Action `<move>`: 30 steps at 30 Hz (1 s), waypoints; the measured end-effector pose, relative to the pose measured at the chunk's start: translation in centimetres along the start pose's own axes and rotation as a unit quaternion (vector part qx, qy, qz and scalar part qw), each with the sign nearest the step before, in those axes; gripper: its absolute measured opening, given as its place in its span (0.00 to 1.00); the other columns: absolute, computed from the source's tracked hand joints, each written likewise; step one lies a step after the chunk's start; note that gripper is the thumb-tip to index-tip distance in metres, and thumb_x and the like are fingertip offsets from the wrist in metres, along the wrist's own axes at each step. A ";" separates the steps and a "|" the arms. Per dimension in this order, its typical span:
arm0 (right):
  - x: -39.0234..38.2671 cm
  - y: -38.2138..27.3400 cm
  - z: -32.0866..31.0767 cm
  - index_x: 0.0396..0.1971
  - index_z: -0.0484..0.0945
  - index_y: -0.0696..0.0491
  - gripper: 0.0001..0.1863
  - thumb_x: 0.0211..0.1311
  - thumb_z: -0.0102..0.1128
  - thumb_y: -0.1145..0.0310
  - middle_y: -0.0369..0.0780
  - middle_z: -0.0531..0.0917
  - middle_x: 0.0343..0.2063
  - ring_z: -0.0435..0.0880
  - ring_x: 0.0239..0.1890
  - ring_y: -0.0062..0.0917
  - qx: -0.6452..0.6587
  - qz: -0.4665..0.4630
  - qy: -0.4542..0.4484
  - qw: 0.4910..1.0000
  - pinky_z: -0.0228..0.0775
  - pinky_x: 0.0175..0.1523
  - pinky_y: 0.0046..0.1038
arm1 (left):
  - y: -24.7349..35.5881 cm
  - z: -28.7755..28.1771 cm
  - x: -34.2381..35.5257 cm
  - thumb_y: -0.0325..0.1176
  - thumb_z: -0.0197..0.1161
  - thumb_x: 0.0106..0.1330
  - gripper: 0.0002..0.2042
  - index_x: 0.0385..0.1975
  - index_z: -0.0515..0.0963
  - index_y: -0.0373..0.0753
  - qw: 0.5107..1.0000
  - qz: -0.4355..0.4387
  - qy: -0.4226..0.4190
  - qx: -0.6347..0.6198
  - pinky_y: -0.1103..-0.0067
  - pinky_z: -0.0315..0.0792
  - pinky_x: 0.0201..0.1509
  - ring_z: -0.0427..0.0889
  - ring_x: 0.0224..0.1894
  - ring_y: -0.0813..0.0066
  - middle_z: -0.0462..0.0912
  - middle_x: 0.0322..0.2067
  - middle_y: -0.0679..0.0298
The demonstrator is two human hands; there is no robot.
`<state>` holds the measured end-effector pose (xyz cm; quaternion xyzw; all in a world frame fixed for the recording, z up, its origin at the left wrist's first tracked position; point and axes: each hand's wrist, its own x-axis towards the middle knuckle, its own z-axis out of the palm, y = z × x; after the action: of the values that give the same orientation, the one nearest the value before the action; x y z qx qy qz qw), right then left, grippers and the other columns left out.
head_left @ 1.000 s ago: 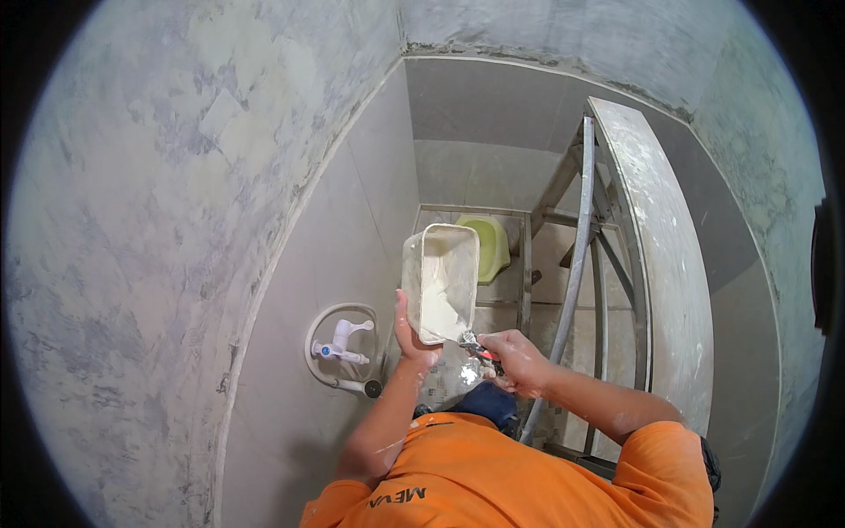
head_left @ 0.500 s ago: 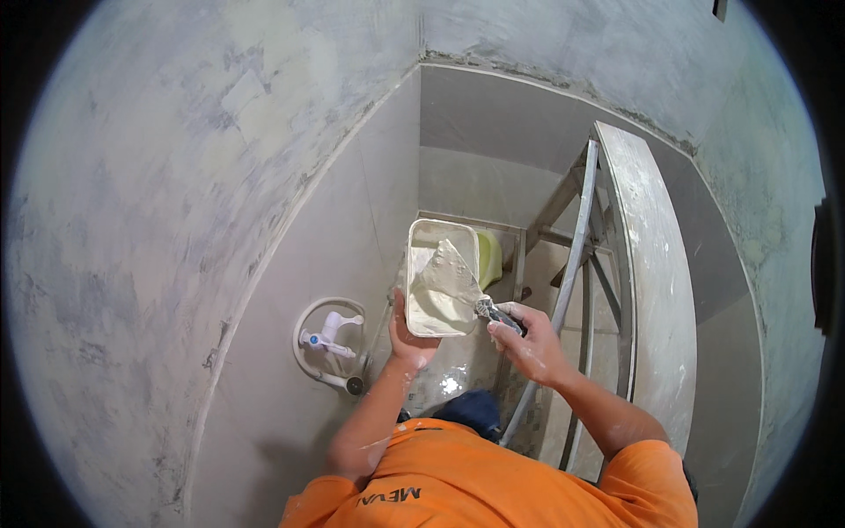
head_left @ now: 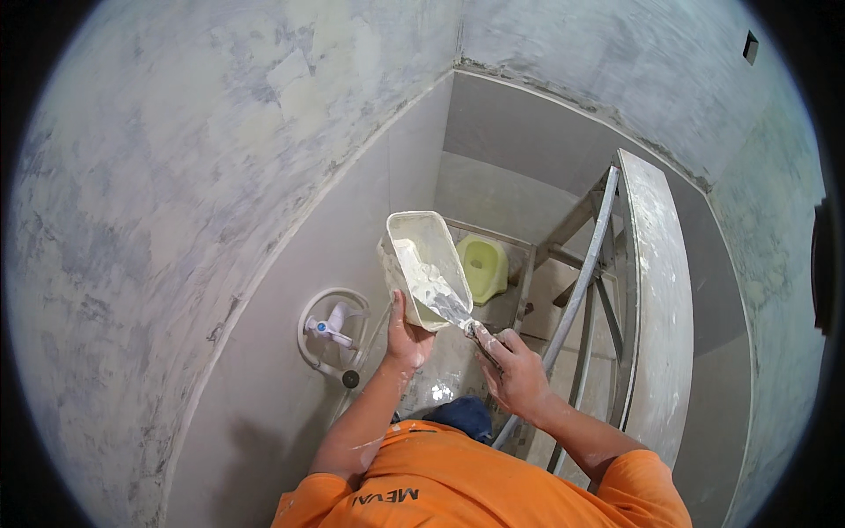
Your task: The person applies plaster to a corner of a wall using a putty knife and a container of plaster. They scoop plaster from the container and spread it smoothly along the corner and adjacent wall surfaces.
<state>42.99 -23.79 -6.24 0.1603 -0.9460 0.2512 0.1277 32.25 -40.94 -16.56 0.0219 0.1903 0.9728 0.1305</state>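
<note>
An orange shirt [head_left: 475,480] occupies the near edge and is cut off there. Just beyond it, dark blue cloth [head_left: 466,418] is partly hidden by the shirt. The right hand [head_left: 513,370] is clamped on the handle of a putty knife [head_left: 452,308]; the fingers cover most of this handle. The knife's long axis runs diagonally from the hand, away and to the left. Its blade points into a whitish rectangular tub [head_left: 385,264], over the near right corner of the rim. The blade's leading edge is hard to distinguish from the white compound [head_left: 424,275] inside.

The left hand [head_left: 410,337] grips the near end of the tub, thumb along the left outer wall; the remaining fingers are hidden by the tub. The tub is held in front of the person, its long axis running away and slightly left, its mouth facing up and its left outer wall exposed.

To the left, a white tap [head_left: 334,326] sits within a looped hose [head_left: 304,321]. To the right, a metal frame [head_left: 581,286] stands beside a long, pale, splashed board [head_left: 660,290]. Beyond the tub lies a yellow-green squat pan [head_left: 497,273], its near left part obscured. A dark object [head_left: 822,282] at the far right is unidentifiable.
</note>
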 end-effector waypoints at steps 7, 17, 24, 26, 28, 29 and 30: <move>0.3 -0.5 -1.0 0.59 0.75 0.49 0.25 0.59 0.64 0.72 0.45 0.76 0.37 0.82 0.32 0.46 -0.027 -0.002 -0.041 0.999 0.77 0.34 0.44 | 0.3 0.5 0.5 0.59 0.48 0.75 0.33 0.67 0.66 0.37 0.999 0.012 0.023 -0.025 0.62 0.66 0.67 0.73 0.63 0.61 0.75 0.61 0.58; 0.3 -1.1 -2.2 0.58 0.76 0.53 0.27 0.56 0.65 0.76 0.45 0.75 0.33 0.79 0.30 0.44 0.002 -0.012 -0.054 0.998 0.72 0.34 0.40 | 2.1 0.9 1.6 0.56 0.52 0.73 0.33 0.67 0.64 0.36 0.997 0.038 0.062 -0.040 0.61 0.67 0.67 0.74 0.62 0.58 0.74 0.61 0.57; 0.4 -0.6 -3.2 0.57 0.77 0.51 0.24 0.58 0.64 0.71 0.45 0.76 0.31 0.80 0.28 0.43 -0.015 -0.042 -0.044 0.998 0.76 0.32 0.39 | 4.3 0.0 2.8 0.59 0.53 0.72 0.34 0.68 0.62 0.39 0.987 0.104 0.089 -0.089 0.52 0.67 0.68 0.70 0.66 0.50 0.69 0.65 0.54; 1.0 0.1 -3.5 0.56 0.77 0.52 0.23 0.59 0.64 0.71 0.46 0.77 0.30 0.79 0.27 0.43 -0.006 -0.051 -0.037 0.998 0.76 0.32 0.37 | 4.8 -0.3 2.7 0.61 0.50 0.72 0.36 0.70 0.60 0.40 0.986 0.129 0.094 -0.057 0.47 0.64 0.69 0.67 0.67 0.46 0.65 0.67 0.52; 1.7 1.5 -3.2 0.55 0.78 0.54 0.21 0.61 0.63 0.70 0.46 0.78 0.26 0.78 0.25 0.35 0.138 -0.006 0.018 0.990 0.74 0.33 0.33 | 4.4 -0.9 2.5 0.62 0.49 0.72 0.37 0.72 0.58 0.43 0.990 0.117 0.073 -0.036 0.48 0.65 0.69 0.66 0.68 0.47 0.65 0.68 0.54; 1.9 2.1 -2.5 0.51 0.78 0.55 0.16 0.66 0.60 0.67 0.42 0.79 0.23 0.74 0.22 0.23 0.202 0.065 0.016 0.977 0.69 0.29 0.28 | 4.0 -1.4 2.6 0.64 0.48 0.71 0.37 0.72 0.58 0.45 0.993 0.077 0.048 -0.075 0.48 0.66 0.68 0.66 0.69 0.48 0.65 0.68 0.55; 1.8 2.5 -2.4 0.51 0.78 0.55 0.16 0.66 0.60 0.67 0.42 0.79 0.23 0.74 0.22 0.23 0.202 0.065 0.015 0.977 0.69 0.29 0.28 | 3.5 -1.9 2.6 0.65 0.47 0.71 0.37 0.72 0.59 0.47 0.993 0.036 0.021 -0.114 0.48 0.66 0.68 0.66 0.69 0.49 0.65 0.68 0.56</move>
<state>40.79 -20.92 -4.68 0.1170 -0.8822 0.4471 0.0904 28.68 -44.10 -16.98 -0.0070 0.0805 0.9924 0.0928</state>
